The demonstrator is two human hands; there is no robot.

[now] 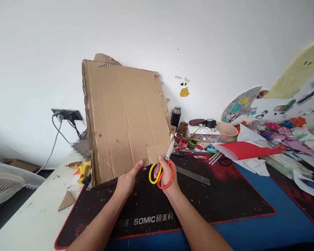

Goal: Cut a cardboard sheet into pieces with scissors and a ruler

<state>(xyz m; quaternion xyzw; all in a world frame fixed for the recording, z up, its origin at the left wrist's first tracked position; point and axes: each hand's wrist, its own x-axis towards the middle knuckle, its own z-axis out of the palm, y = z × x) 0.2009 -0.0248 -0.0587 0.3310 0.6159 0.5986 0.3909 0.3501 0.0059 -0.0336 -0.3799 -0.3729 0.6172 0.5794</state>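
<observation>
A large brown cardboard sheet (125, 115) is held up, tilted, above the dark desk mat. My left hand (128, 177) grips its bottom edge, thumb on the near face and fingers mostly hidden behind. My right hand (170, 176) holds scissors (162, 176) with one yellow and one orange-red handle loop. Their blades point up and away, beside the sheet's lower right corner. My right thumb presses on the cardboard near that corner. A cut line shows in the sheet just above and left of this thumb.
A metal ruler (193, 175) lies on the desk mat (199, 205). To the left are a yellow glue gun (84, 172), a cardboard scrap (66, 201) and a fan (5, 181). Paint jars (183, 143), a black bottle (176, 118) and red paper (248, 150) sit toward the back and right.
</observation>
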